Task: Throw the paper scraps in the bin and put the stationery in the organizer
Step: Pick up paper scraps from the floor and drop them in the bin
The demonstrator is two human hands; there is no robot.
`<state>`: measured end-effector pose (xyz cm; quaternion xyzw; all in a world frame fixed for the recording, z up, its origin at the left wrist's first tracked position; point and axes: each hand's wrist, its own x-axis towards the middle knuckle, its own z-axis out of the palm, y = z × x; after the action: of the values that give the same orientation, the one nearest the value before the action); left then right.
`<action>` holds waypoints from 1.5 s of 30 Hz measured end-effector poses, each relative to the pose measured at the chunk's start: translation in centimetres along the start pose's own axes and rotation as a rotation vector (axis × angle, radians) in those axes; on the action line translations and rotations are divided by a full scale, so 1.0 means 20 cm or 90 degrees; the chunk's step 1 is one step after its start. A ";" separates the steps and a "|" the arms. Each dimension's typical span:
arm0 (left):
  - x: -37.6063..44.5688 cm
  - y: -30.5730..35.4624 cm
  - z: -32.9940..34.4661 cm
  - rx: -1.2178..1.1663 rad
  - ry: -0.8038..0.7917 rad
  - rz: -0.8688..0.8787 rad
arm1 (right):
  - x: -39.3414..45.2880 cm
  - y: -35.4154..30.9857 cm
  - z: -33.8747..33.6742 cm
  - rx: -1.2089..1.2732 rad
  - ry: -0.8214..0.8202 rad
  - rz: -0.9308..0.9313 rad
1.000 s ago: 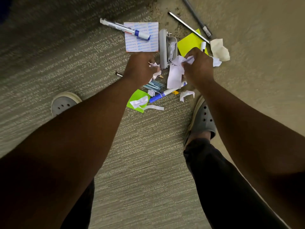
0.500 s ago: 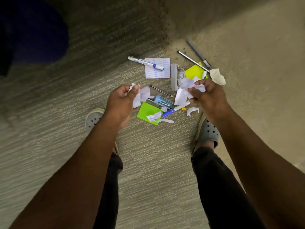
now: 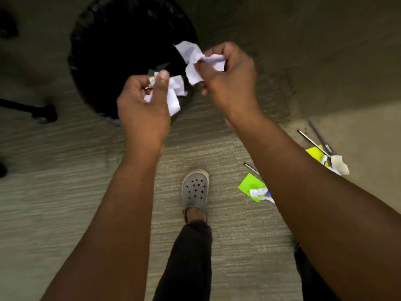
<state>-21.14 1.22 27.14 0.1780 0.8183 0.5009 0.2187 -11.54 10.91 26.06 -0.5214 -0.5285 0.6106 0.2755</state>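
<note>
No text, label, brand, number or sign can be read on anything in view.

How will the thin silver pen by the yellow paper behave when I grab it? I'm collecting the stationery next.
The silver pen looks slim, straight and round, so it is probably stiff and light but apt to roll if nudged. It lies flat on the floor, so pinching it may take fingertips. It partly crosses the yellow paper, which may shift.

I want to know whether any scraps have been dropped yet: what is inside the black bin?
The bin interior looks black; no scraps are discernible. Both hands, left and right, hold white paper scraps and cover its near side.
</note>
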 end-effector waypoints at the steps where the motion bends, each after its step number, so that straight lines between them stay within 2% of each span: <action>1: 0.07 0.01 -0.05 0.001 0.035 0.011 | 0.01 -0.05 0.08 -0.031 -0.004 -0.029; 3: 0.22 0.01 -0.14 0.001 0.089 0.023 | 0.04 -0.11 0.22 -0.102 -0.027 -0.093; 5: 0.36 -0.03 -0.18 0.025 0.101 0.028 | 0.09 -0.12 0.32 -0.195 -0.072 -0.138; 9: 0.50 -0.20 -0.19 0.218 -0.020 -0.013 | 0.16 -0.03 0.40 -0.389 -0.194 -0.189; 13: 0.40 -0.31 -0.18 0.405 -0.102 0.053 | 0.10 0.09 0.33 -0.383 -0.179 -0.246; 18: 0.04 -0.34 -0.10 0.390 -0.146 0.191 | -0.08 0.34 0.06 -0.430 -0.096 -0.261; 21: -0.23 -0.36 0.01 0.393 -0.195 0.197 | -0.23 0.52 -0.19 -0.435 -0.044 -0.205; 25: -0.51 -0.40 0.18 0.399 -0.213 0.260 | -0.43 0.78 -0.58 -0.472 -0.012 -0.085; 28: -0.68 -0.45 0.34 0.392 -0.274 0.242 | -0.55 0.96 -0.89 -0.500 0.030 -0.016; 32: -0.90 -0.55 0.60 0.432 -0.421 0.225 | -0.64 1.20 -1.25 -0.528 0.087 0.116; 36: -1.11 -0.68 0.89 0.469 -0.593 0.246 | -0.62 1.43 -1.55 -0.596 0.062 0.259; 38: -1.18 -0.74 1.07 0.480 -0.661 0.262 | -0.58 1.52 -1.67 -0.611 0.072 0.283; 41: -1.24 -0.84 1.34 0.524 -0.739 0.270 | -0.50 1.65 -1.80 -0.666 0.088 0.258; 45: -1.26 -0.96 1.66 0.634 -0.762 0.322 | -0.39 1.79 -1.89 -0.756 0.035 0.212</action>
<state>16.41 4.61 1.13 0.6708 0.6247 -0.0672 0.3942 33.49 7.22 -0.78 -0.6768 -0.6824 0.2334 -0.1476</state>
